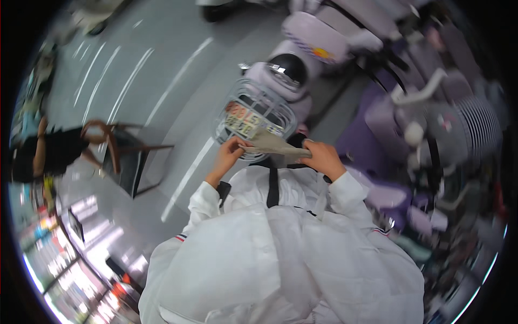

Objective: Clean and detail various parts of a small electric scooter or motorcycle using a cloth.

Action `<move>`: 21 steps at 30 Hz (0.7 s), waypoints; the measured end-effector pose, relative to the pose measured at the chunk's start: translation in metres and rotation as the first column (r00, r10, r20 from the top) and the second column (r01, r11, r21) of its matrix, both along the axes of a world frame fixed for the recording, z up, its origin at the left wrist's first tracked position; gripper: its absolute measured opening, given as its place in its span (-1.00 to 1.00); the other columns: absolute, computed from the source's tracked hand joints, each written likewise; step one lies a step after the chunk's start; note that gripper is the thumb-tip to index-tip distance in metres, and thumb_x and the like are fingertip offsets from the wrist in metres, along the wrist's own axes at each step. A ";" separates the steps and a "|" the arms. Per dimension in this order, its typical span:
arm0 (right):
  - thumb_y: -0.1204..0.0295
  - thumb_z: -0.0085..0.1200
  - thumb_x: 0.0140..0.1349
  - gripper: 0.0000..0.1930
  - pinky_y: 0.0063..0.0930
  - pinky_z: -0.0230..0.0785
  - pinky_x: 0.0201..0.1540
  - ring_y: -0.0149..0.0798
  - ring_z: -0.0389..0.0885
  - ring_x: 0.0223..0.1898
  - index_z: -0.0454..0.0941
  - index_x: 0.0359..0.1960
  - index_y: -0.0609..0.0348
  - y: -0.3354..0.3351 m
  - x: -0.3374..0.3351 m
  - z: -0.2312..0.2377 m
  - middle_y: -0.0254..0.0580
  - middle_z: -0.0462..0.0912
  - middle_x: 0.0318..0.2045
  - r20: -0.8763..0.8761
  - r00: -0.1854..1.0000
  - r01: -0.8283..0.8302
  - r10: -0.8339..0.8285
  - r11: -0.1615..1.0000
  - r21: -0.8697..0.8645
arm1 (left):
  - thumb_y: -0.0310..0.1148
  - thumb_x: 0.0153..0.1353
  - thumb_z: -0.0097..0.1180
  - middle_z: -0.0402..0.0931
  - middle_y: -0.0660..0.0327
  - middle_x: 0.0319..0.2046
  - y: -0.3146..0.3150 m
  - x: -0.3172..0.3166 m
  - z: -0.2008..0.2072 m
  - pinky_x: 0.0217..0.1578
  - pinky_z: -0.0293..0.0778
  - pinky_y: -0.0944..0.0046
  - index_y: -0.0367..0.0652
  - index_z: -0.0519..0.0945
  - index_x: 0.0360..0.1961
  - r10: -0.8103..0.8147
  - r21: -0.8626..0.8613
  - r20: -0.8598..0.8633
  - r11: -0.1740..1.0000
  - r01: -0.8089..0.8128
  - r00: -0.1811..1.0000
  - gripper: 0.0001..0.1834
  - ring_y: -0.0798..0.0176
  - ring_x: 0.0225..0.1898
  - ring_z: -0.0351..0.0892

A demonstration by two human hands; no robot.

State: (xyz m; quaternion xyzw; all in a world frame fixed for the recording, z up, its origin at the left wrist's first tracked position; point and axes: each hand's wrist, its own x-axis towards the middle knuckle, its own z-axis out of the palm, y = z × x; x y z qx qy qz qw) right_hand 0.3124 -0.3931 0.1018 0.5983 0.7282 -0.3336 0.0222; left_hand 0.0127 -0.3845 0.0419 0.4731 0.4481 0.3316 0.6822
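Left hand (231,153): closed on one end of a beige flat piece (272,145), material too blurred to tell. Right hand (324,156): grips the other end. Beige piece: spans both hands, over the near side of a grey wire basket (292,115). Basket: contains printed plates (248,120). Beyond: one lilac scooter (267,79). Far left: one chair (123,174).
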 end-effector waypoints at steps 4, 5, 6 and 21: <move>0.18 0.18 -0.07 -0.72 -0.12 0.40 -0.26 0.02 0.58 -0.29 0.55 -0.41 0.10 -0.086 0.011 0.002 -0.08 0.60 -0.41 0.097 0.948 0.300 -0.302 0.953 0.035 | -0.67 0.08 -0.05 0.55 0.20 -0.19 0.017 0.024 0.022 -0.06 0.37 0.39 -0.24 0.46 -0.34 -0.371 -0.066 -0.013 0.927 0.370 0.929 -0.86 0.39 -0.14 0.49; 0.18 0.18 -0.07 -0.72 -0.12 0.40 -0.26 0.02 0.58 -0.29 0.55 -0.41 0.10 -0.108 0.015 -0.001 -0.08 0.60 -0.41 0.112 0.917 0.381 -0.384 0.923 0.048 | -0.68 0.08 -0.04 0.56 0.20 -0.18 0.017 0.035 0.021 -0.05 0.37 0.40 -0.25 0.47 -0.33 -0.453 -0.078 -0.001 0.889 0.451 0.892 -0.85 0.39 -0.13 0.50; 0.18 0.17 -0.05 -0.72 -0.12 0.40 -0.26 0.02 0.58 -0.29 0.54 -0.41 0.11 -0.129 0.018 -0.002 -0.08 0.61 -0.41 0.112 0.893 0.430 -0.435 0.900 0.068 | -0.69 0.07 -0.02 0.56 0.19 -0.17 0.017 0.047 0.017 -0.03 0.39 0.38 -0.27 0.50 -0.27 -0.543 -0.048 0.033 0.838 0.544 0.839 -0.80 0.39 -0.11 0.51; 0.15 0.06 0.06 -0.72 -0.17 0.42 -0.25 -0.01 0.59 -0.28 0.63 -0.37 0.06 -0.437 0.007 -0.049 -0.08 0.62 -0.39 0.382 0.282 0.958 -0.880 0.276 -0.072 | -0.49 0.01 0.25 0.52 0.18 -0.32 -0.135 0.243 0.018 -0.32 0.48 0.32 -0.26 0.62 -0.36 -0.878 0.355 -0.383 0.147 0.923 0.287 -0.85 0.31 -0.35 0.55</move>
